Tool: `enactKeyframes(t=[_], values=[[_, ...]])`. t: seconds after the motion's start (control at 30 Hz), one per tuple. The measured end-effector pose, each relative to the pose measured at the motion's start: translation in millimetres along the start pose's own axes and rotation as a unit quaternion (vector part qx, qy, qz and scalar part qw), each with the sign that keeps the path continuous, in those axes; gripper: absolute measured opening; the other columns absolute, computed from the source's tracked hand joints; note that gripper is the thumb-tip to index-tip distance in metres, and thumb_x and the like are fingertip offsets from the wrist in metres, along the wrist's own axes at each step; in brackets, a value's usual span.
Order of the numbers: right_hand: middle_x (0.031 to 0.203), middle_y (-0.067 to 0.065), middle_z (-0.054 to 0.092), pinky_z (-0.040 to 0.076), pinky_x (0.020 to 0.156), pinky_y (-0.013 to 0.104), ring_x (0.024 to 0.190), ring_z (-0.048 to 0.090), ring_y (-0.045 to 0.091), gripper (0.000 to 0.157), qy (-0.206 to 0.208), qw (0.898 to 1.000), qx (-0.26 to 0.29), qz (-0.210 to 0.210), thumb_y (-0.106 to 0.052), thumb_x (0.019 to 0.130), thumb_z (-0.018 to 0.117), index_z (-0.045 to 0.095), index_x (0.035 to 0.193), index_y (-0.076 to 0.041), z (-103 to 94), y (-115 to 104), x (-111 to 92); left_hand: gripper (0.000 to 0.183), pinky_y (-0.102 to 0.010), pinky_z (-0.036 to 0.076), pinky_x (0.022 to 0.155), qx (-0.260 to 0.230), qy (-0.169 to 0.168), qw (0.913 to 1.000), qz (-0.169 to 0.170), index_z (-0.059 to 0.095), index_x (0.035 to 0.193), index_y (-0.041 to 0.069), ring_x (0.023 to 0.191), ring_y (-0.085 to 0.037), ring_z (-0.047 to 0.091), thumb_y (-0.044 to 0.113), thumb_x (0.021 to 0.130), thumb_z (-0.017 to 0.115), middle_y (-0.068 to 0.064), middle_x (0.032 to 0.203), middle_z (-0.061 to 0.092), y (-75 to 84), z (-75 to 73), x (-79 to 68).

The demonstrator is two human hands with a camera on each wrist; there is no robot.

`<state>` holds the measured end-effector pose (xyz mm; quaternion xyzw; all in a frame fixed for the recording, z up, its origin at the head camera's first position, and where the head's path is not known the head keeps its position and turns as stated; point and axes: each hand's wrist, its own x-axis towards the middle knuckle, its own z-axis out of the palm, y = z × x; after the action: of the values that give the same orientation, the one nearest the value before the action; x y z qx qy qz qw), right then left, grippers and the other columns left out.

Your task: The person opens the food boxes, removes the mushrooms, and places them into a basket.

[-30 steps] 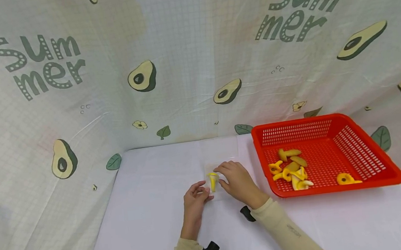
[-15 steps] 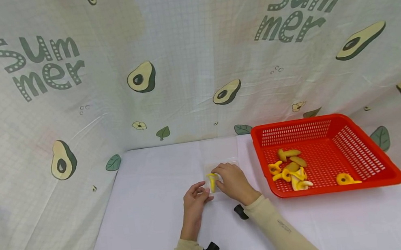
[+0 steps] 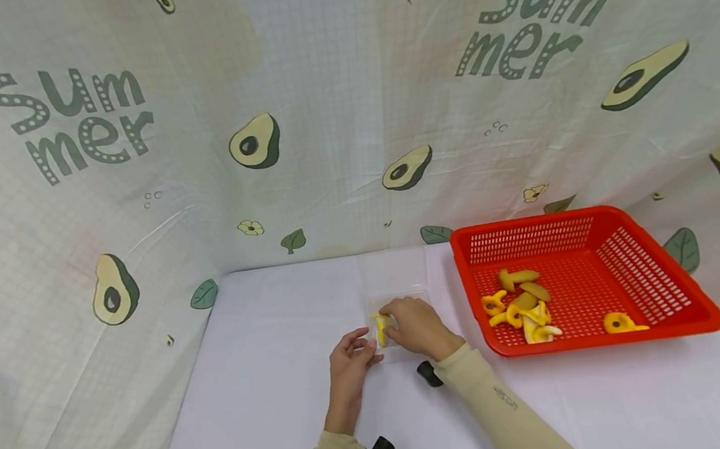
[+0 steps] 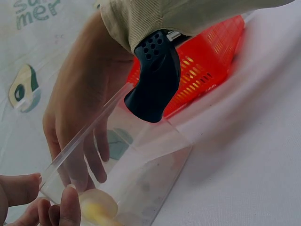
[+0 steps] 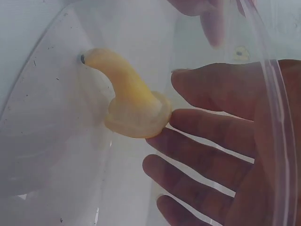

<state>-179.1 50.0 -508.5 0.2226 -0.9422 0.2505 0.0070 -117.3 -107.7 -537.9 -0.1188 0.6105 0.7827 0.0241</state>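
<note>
A clear plastic box (image 3: 414, 296) stands mid-table, its clear flap folded back behind it. Inside is a yellow toy mushroom (image 3: 381, 332), stem toward me in the head view. My left hand (image 3: 351, 372) holds the box at its near left side; the left wrist view shows thumb and fingers pinching the clear wall (image 4: 157, 174). My right hand (image 3: 418, 328) reaches into the box. In the right wrist view, seen through the plastic, its straight fingers (image 5: 202, 146) touch the side of the mushroom cap (image 5: 141, 117), with the thumb a little above it.
A red perforated basket (image 3: 670, 294) stands on the right of the white-covered table (image 3: 265, 322). In its left part lie brown toy mushrooms (image 3: 525, 301) and several yellow ones; one yellow mushroom (image 3: 622, 322) lies apart. Behind hangs a printed sheet (image 3: 316, 53). Each wrist carries a black camera (image 4: 157, 77).
My right hand has moved left and slightly toward me, its fingers coming closer over the mushroom. The left hand has kept its place at the box.
</note>
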Motion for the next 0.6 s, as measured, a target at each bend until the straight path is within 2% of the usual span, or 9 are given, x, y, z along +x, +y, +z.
enactKeyframes(t=[0.2,0.33,0.47,0.6], values=[[0.106,0.010,0.078,0.060,0.088,0.048,0.099,0.072,0.031,0.024,-0.020,0.999,0.032,0.003,-0.005,0.087,0.082,0.080,0.111,-0.004,0.2,1.5,3.0,0.040,-0.024,0.065,0.075,0.004,-0.001,1.0000,-0.004,0.054,0.136,-0.018,0.082,-0.011,0.061,-0.009,0.098,0.066,-0.003,0.096,0.056,0.9,-0.4,-0.7],[0.094,0.005,0.075,0.060,0.081,0.042,0.090,0.069,0.024,0.019,-0.028,0.998,0.048,0.000,-0.003,0.083,0.087,0.079,0.100,-0.007,1.2,1.7,5.1,0.040,-0.024,0.065,0.076,0.003,-0.001,1.0000,-0.004,0.054,0.135,-0.017,0.082,-0.011,0.061,-0.009,0.098,0.066,-0.003,0.097,0.057,0.3,-0.6,-0.8],[0.083,-0.001,0.070,0.055,0.071,0.035,0.079,0.064,0.017,0.018,-0.022,0.998,0.053,0.001,0.000,0.081,0.088,0.076,0.088,-0.011,2.1,0.7,6.2,0.040,-0.024,0.065,0.075,0.000,0.000,1.0000,-0.004,0.055,0.135,-0.018,0.082,-0.011,0.061,-0.008,0.098,0.066,-0.003,0.096,0.056,-0.9,-0.1,-0.8],[0.080,-0.002,0.069,0.054,0.068,0.032,0.076,0.063,0.016,0.018,-0.009,0.999,0.054,-0.001,0.001,0.083,0.086,0.074,0.084,-0.012,1.9,0.2,4.9,0.040,-0.023,0.064,0.074,-0.001,-0.001,1.0000,0.000,0.054,0.135,-0.018,0.081,-0.010,0.061,-0.008,0.098,0.066,-0.003,0.095,0.056,-1.0,0.0,-0.8]])
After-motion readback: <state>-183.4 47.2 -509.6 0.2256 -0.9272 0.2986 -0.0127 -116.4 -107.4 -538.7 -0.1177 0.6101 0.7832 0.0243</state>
